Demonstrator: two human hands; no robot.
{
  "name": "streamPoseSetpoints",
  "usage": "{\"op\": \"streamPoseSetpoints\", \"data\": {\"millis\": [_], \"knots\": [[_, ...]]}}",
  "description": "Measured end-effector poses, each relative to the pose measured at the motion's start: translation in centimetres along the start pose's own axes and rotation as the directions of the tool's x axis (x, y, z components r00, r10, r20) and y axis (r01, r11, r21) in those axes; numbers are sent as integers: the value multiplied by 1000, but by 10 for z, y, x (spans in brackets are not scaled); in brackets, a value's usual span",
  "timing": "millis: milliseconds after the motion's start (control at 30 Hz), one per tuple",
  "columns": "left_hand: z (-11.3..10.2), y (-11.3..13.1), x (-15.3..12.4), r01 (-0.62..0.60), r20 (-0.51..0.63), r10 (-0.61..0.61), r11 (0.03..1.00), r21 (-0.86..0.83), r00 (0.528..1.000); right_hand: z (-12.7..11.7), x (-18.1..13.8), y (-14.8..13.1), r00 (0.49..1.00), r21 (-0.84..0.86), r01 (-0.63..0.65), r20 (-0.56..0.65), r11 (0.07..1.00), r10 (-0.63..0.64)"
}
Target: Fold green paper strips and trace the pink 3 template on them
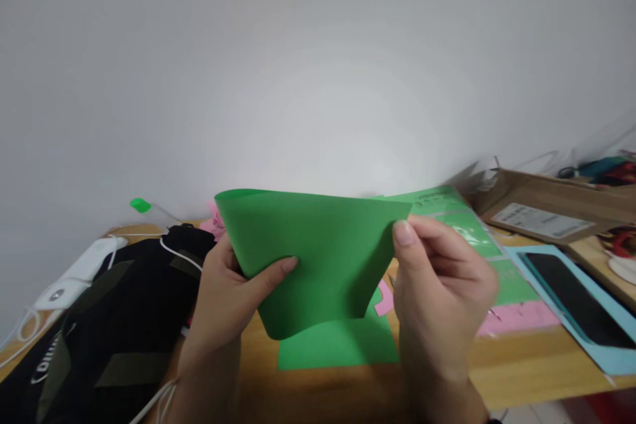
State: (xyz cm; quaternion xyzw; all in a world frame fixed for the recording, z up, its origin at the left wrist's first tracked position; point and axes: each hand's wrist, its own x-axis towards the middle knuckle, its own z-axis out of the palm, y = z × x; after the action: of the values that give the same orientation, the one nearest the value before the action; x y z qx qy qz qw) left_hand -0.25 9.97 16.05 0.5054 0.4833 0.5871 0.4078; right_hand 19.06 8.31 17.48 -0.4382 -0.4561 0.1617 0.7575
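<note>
A sheet of green paper, bent over at its left side without a visible crease, is held up above the table. My left hand grips its left part, thumb across the front and fingers hidden behind. At the upper right corner, my right hand pinches the paper between thumb and fingers. Below lies another green sheet, flat on the wooden table. A pink paper piece shows partly between the held paper and my right hand.
A black bag or cloth and a white power strip with cables lie left. At right are a plastic packet of green and pink paper, a dark phone on light blue paper, and a cardboard box. A wall stands behind.
</note>
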Motion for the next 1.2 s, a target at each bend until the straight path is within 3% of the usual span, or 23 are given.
{"op": "streamPoseSetpoints", "data": {"millis": [500,1000,1200], "knots": [[1,1,0,10,3,-10,1000,2,1000,0,0,0,1000,62,4,29,998,-6],[2,0,0,-7,37,9,999,-45,999,1,2,0,1000,31,14,19,999,-15],[7,4,-1,-10,0,10,993,-115,1000,2,4,2,999,-2,32,0,999,-32]]}}
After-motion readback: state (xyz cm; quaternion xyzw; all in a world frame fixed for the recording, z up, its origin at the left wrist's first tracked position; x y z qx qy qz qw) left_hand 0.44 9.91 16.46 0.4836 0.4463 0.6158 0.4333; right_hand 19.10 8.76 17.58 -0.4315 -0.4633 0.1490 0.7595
